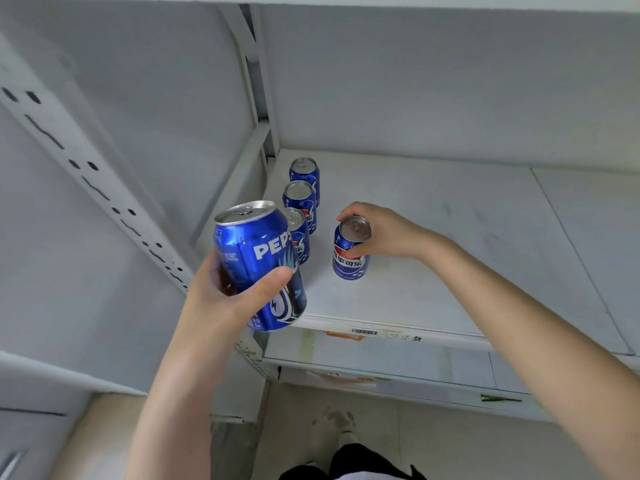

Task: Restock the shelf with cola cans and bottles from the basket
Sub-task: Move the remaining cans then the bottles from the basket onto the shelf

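The left hand (221, 299) holds a tilted can (258, 265) off the shelf (450, 237); the right hand (377, 230) grips an upright shelf can (350, 249).

- The near can (249, 244), centre left of the frame, is deep blue with white "PEPS" lettering, a teal and white swirl and a silver top.
- The lone can (349, 266), at the centre, is blue with a red, white and blue band, white Chinese characters and a silver top.
- The row of three cans (299, 199), above the centre, is blue with red and white marks and silver tops.
- The shelf (450, 237) is pale grey-white with faint dark scuffs.
- The post (86, 174), at the left, is white, patterned with dark holes and slots.
- The label (363, 332), below the centre, is white with a black barcode, beside an orange patch.
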